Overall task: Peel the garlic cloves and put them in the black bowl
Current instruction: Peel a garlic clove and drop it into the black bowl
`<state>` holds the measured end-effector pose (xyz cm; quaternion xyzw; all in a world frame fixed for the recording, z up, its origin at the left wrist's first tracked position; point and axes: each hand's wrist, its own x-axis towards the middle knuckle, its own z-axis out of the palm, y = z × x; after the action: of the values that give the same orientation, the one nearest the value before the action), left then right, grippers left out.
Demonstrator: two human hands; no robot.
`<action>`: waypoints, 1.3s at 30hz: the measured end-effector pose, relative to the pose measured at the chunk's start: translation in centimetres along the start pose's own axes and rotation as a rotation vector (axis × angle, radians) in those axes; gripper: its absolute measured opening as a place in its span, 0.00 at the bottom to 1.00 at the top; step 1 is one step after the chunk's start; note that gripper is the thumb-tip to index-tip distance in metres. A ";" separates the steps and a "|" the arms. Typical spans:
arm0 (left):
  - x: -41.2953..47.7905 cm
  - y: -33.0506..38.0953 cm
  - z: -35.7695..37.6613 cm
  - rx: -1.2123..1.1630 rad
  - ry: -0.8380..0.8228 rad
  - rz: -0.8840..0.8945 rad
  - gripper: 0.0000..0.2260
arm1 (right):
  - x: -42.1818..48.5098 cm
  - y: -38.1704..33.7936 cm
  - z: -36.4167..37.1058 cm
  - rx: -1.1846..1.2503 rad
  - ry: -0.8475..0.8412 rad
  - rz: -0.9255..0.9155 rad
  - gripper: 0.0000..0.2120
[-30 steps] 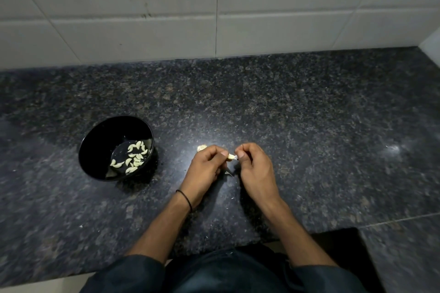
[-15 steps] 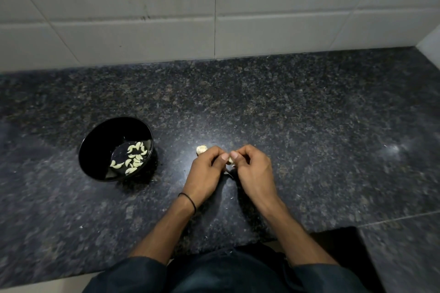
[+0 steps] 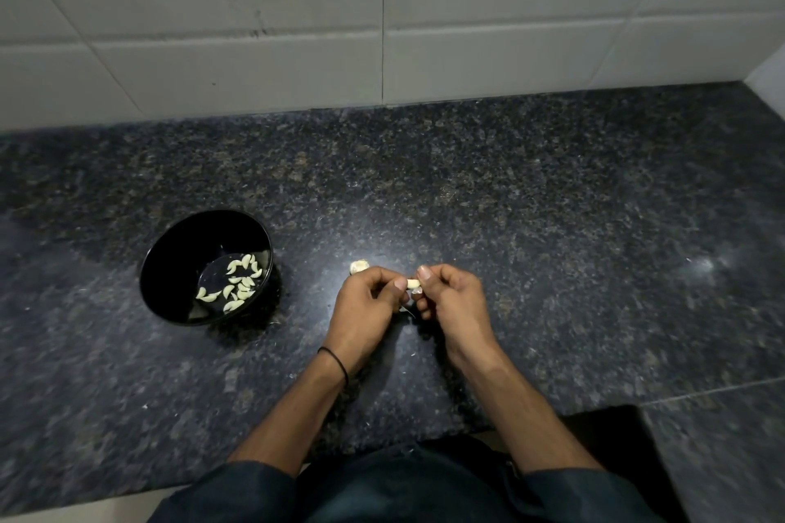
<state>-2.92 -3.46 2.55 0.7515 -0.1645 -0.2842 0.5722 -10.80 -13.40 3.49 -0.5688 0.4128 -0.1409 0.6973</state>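
A small pale garlic clove [image 3: 413, 283] is pinched between the fingertips of my left hand [image 3: 368, 306] and my right hand [image 3: 451, 302], just above the dark granite counter [image 3: 552, 234]. A thin strip of skin hangs below the clove. Another piece of garlic [image 3: 358, 266] lies on the counter just beyond my left hand. The black bowl [image 3: 170, 263] stands to the left of my hands and holds several peeled cloves [image 3: 235, 284].
A white tiled wall [image 3: 382, 21] closes the back of the counter, with a side wall at the far right. The counter's front edge runs near my body, and a dark gap shows at the lower right. Tiny skin flecks dot the counter.
My hands came together on the clove half a second ago and have drawn slightly apart again, so the clove shows between the fingertips. The bowl has not moved.
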 end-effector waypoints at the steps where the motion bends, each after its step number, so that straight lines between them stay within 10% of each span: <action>1: 0.0 0.1 0.1 -0.019 0.004 -0.012 0.07 | -0.1 0.0 -0.1 -0.005 -0.005 -0.018 0.11; 32: -0.1 0.2 -0.4 -0.206 0.018 -0.105 0.06 | -1.2 -0.6 -1.2 -0.322 -0.014 -0.215 0.07; 39: -0.4 0.3 -1.3 0.203 0.050 0.338 0.16 | -1.1 -1.0 -1.1 -0.175 -0.032 -0.084 0.06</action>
<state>-2.46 -2.33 3.19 0.7738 -0.3019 -0.1473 0.5371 -12.04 -13.69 4.84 -0.6467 0.3880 -0.1242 0.6448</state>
